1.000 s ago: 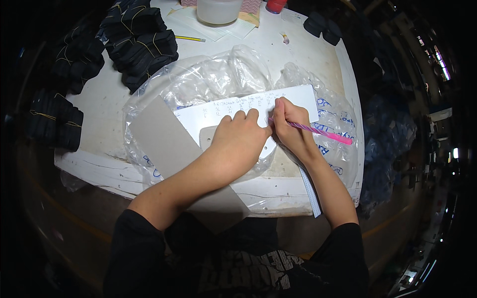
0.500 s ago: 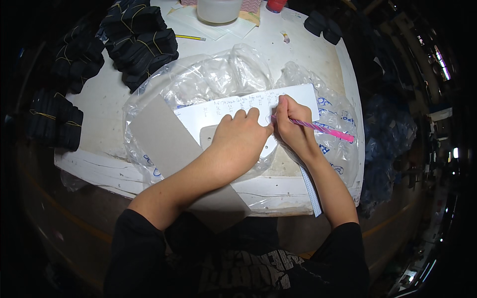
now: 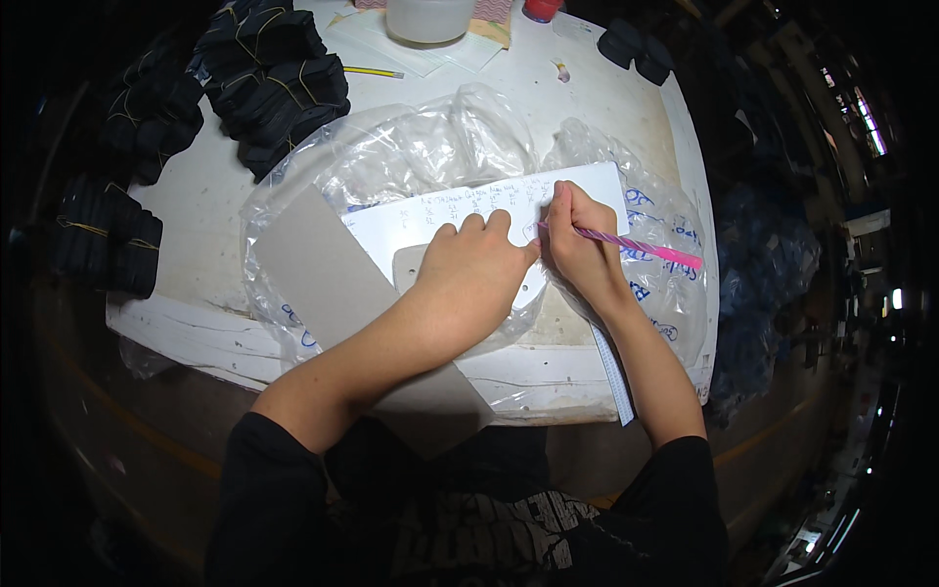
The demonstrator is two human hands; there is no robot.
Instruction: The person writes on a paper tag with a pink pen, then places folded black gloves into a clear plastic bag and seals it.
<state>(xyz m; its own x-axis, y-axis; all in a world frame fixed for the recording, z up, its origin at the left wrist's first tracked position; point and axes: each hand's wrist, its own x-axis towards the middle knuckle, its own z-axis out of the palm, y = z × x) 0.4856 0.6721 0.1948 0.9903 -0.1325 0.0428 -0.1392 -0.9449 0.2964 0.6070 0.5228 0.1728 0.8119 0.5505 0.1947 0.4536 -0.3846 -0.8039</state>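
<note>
My right hand (image 3: pixel 585 256) grips a pink and purple striped pen (image 3: pixel 631 243), its tip end down at a white sheet (image 3: pixel 377 227) with rows of handwriting. My left hand (image 3: pixel 471 266) lies palm down with fingers spread, pressing on a small light card piece (image 3: pixel 407 262) with punched holes, which rests over the sheet. The left thumb reaches close to the pen tip. A larger grey cardboard (image 3: pixel 318 256) slants under my left forearm and sticks out past the table's front edge. Beneath these lies a crumpled clear plastic bag (image 3: pixel 430 147) with blue handwriting on its right part.
Bundles of black pieces tied with yellow bands (image 3: pixel 284 98) stack along the left. Two small black stacks (image 3: pixel 634 51) stand far right. At the back are a translucent tub (image 3: pixel 428 22), a red container (image 3: pixel 541 9) and a yellow pencil (image 3: pixel 374 71). A ruler (image 3: pixel 612 377) overhangs the front edge.
My right hand has shifted very slightly, and the pen's pink end has swung a little upward and right. My left hand stays in place on the card piece.
</note>
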